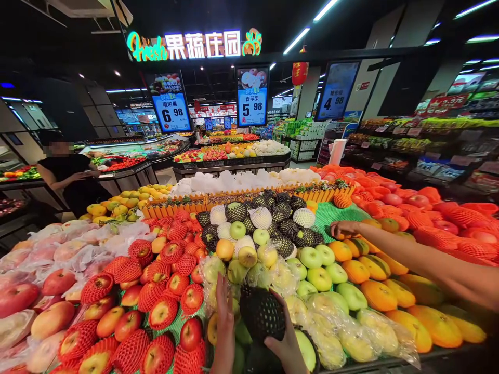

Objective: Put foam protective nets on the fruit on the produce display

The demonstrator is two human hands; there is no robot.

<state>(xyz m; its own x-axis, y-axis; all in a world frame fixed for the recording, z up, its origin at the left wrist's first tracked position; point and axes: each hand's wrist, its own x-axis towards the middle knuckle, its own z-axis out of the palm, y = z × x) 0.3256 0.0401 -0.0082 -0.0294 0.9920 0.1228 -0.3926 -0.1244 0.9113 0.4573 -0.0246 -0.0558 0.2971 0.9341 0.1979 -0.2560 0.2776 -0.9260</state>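
Note:
My right hand (287, 340) grips a round fruit in a black foam net (261, 311) from its lower right, at the front of the display. Just left of that fruit, my left hand (225, 319) stands flat with straight fingers and rests against plastic-wrapped pale fruit (212, 270). Whether it touches the netted fruit is unclear. Green apples (319, 278) lie behind and to the right. More black-netted fruit (280, 218) is piled further back.
Another person's bare arm reaches in from the right, hand (345, 228) on the green mat near the oranges (378, 295). Red apples in red nets (163, 309) fill the left. A person in black (68, 176) stands at far left. Price signs (252, 98) hang above.

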